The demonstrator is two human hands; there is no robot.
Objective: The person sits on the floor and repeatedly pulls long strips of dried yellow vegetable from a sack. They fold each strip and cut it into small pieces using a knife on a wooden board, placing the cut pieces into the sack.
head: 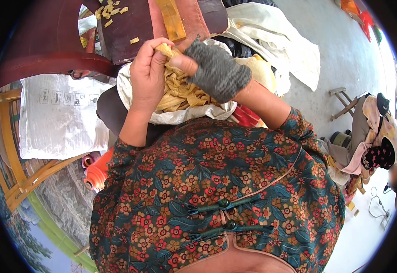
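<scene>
Above a white woven sack (191,116) in my lap, my left hand (150,65) pinches a yellowish strip (164,50) between thumb and fingers. My right hand (215,68), in a grey fingerless knit glove, has its bare thumb against the same strip; its other fingers are partly hidden and blurred. Tangled yellowish strips (181,90) fill the sack below both hands. Just beyond the hands, a yellow wooden block (173,20) lies on a pink cloth (196,18) over a dark red surface. Small yellow pieces (109,10) lie scattered on that surface.
A dark red wooden chair (48,65) stands at the left, above a white plastic sack (62,116). An orange vessel (96,172) is by my left elbow. White sacking (270,34) lies at the upper right. Another person (362,136) sits at the right near a wooden stool (343,102).
</scene>
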